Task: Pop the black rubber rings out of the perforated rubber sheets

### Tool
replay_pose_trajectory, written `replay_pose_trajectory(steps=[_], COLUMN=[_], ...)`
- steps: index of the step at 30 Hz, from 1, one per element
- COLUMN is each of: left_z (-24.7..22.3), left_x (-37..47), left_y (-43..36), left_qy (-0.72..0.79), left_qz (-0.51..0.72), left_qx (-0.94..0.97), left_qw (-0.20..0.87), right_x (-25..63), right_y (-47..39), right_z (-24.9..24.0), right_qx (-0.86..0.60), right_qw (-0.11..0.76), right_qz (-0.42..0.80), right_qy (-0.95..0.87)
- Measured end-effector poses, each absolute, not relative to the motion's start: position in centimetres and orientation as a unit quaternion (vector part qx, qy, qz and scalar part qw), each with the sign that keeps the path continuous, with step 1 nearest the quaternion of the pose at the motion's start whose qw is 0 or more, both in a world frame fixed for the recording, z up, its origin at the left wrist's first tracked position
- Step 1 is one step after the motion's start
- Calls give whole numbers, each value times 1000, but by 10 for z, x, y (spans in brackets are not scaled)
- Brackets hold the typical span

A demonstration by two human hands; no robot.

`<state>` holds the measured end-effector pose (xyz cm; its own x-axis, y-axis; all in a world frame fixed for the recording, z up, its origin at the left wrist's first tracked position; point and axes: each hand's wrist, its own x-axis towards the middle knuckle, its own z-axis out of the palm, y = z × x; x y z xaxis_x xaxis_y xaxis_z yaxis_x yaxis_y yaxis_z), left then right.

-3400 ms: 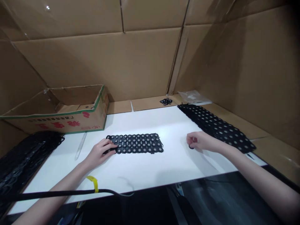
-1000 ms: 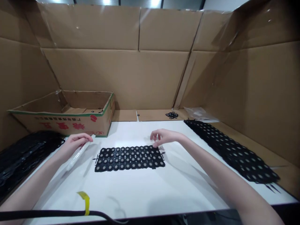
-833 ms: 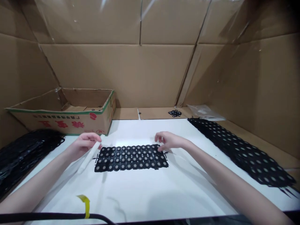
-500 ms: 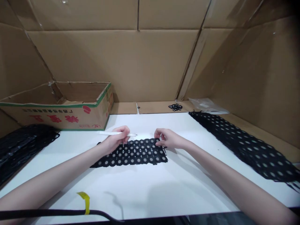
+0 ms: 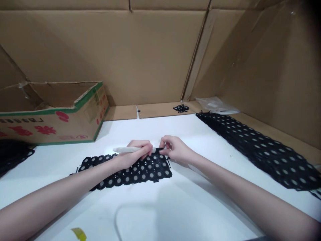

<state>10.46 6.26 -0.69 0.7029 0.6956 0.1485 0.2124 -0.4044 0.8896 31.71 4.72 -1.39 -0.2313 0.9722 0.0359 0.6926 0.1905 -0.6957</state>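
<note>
A black sheet of joined rings with pale centres (image 5: 140,172) lies flat on the white table (image 5: 155,207). My left hand (image 5: 135,154) rests on the sheet's far right part and grips a thin white stick tool (image 5: 125,150), held level and pointing right toward the sheet's far right corner. My right hand (image 5: 173,150) sits at that same corner, with thumb and fingers pinching the sheet's edge right beside the tool's tip. The two hands nearly touch.
An open cardboard box with green trim and red print (image 5: 52,113) stands at the left. A long stack of black ring sheets (image 5: 258,147) lies at the right. Loose black rings (image 5: 181,108) and a clear plastic bag (image 5: 215,104) sit at the back. Cardboard walls surround the table.
My left hand picked up the white stick from the table's left side and carried it right onto the sheet. My right hand came in to pinch the sheet's far right corner.
</note>
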Motion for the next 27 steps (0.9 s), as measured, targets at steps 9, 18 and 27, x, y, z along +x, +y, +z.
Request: replay_pose_trajectory(steps=[9, 18, 27], left_z=[-6, -4, -2], left_x=[108, 110, 114], left_y=[62, 59, 61], left_qy=[285, 275, 253], left_qz=[221, 210, 182], left_qx=[834, 854, 867], left_qw=[417, 388, 388], right_x=[317, 317, 317], right_y=[47, 50, 50], right_z=[-17, -19, -20], right_qx=[-570, -561, -552], right_qw=[274, 293, 292], right_qz=[335, 349, 349], right_qy=[-698, -690, -698])
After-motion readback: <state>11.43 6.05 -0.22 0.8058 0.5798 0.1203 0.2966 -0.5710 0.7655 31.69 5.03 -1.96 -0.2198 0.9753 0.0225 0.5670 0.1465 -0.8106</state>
